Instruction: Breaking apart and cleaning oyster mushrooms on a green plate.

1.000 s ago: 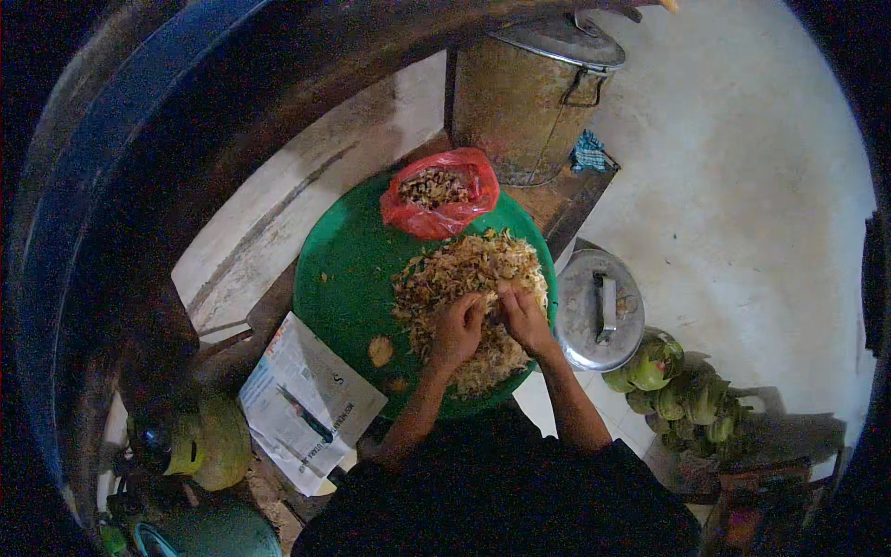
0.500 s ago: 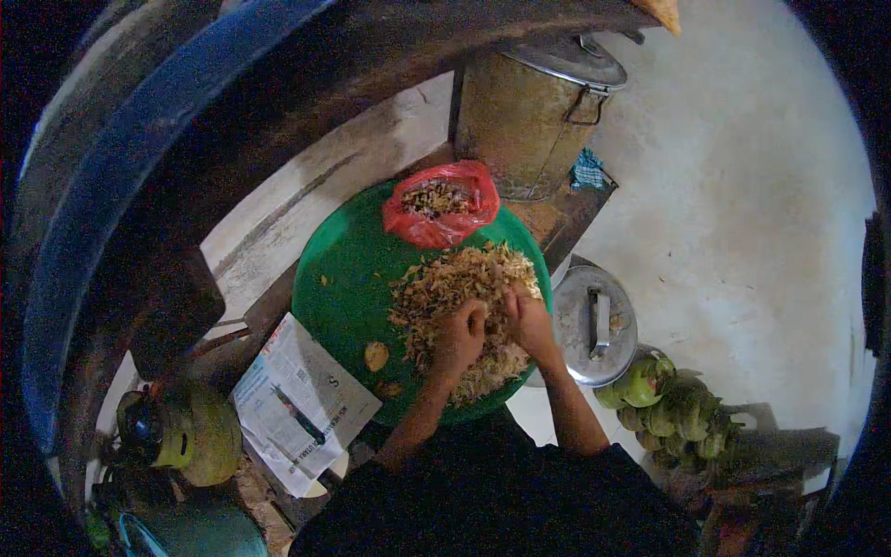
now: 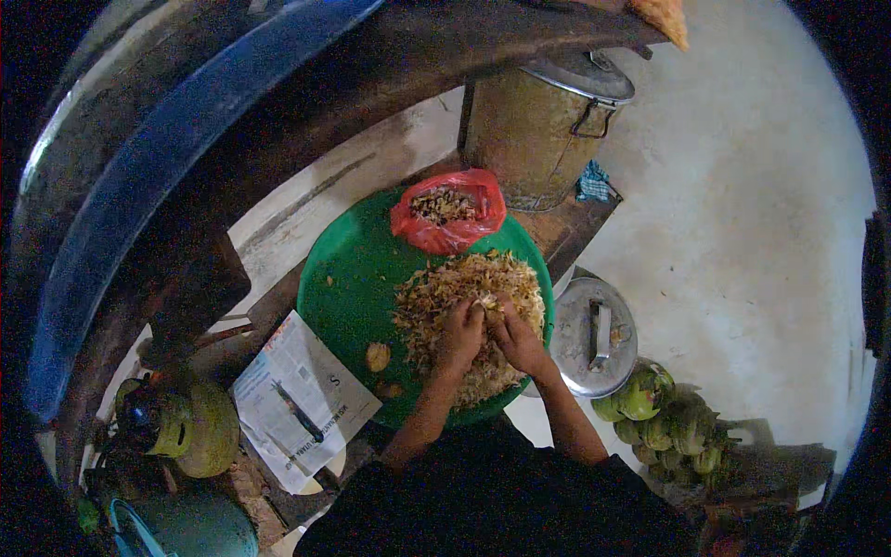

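My left hand [image 3: 460, 336] and my right hand [image 3: 518, 342] meet over a heap of pale and brown shredded strands [image 3: 432, 302]. The fingers of both are closed around a small pale yellowish piece [image 3: 488, 304], partly hidden by them; its exact kind is unclear. The heap covers the right half of a round green tray [image 3: 343, 269]. At the tray's far edge rests an open red plastic bag [image 3: 492, 230] with darker brown and pale bits inside. A flat tan piece [image 3: 378, 356] lies by itself left of the heap.
Left of the tray is a newspaper [image 3: 269, 371] with a dark narrow object [image 3: 297, 410] on it. A tall lidded metal pot [image 3: 515, 135] stands behind. To the right are a round metal lid [image 3: 571, 325] and several green gas cylinders [image 3: 645, 390]. A teal bucket [image 3: 200, 524] stands lower left.
My right hand has moved left from the heap's right side to meet my left hand. A pale piece now shows between their fingers. The view has shifted slightly.
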`<state>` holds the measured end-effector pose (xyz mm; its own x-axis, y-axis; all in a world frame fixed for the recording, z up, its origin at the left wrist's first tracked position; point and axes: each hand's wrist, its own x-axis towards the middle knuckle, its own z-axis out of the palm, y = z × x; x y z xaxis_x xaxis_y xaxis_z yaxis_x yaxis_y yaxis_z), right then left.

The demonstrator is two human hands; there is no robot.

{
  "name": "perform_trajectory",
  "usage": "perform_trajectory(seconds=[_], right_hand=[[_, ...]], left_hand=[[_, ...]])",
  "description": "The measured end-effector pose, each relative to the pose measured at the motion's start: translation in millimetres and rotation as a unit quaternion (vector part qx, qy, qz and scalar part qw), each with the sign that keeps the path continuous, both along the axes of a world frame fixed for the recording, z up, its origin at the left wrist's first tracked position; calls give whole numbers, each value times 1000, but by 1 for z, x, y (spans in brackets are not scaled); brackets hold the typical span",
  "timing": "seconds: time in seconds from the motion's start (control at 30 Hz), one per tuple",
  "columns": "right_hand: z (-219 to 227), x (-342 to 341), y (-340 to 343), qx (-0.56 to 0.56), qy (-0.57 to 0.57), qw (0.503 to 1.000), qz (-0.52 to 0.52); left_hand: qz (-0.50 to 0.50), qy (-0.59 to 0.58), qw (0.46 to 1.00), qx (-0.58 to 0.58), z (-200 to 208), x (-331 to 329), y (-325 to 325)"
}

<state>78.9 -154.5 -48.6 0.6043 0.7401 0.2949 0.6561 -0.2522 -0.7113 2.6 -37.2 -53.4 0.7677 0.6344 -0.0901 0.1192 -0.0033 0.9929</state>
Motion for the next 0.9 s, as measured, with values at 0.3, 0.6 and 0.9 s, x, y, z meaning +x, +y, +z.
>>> perform_trajectory(seconds=[0.3, 0.6, 0.9], right_hand=[[-13, 25, -11, 18, 160, 981, -109], [39, 8, -16, -13, 493, 866, -81], [70, 1, -17, -117, 139, 982, 50]], left_hand=[[24, -56, 941, -332, 1, 8, -9], [16, -49, 999, -8, -2, 7, -2], [19, -119, 987, 107, 20, -1, 8]])
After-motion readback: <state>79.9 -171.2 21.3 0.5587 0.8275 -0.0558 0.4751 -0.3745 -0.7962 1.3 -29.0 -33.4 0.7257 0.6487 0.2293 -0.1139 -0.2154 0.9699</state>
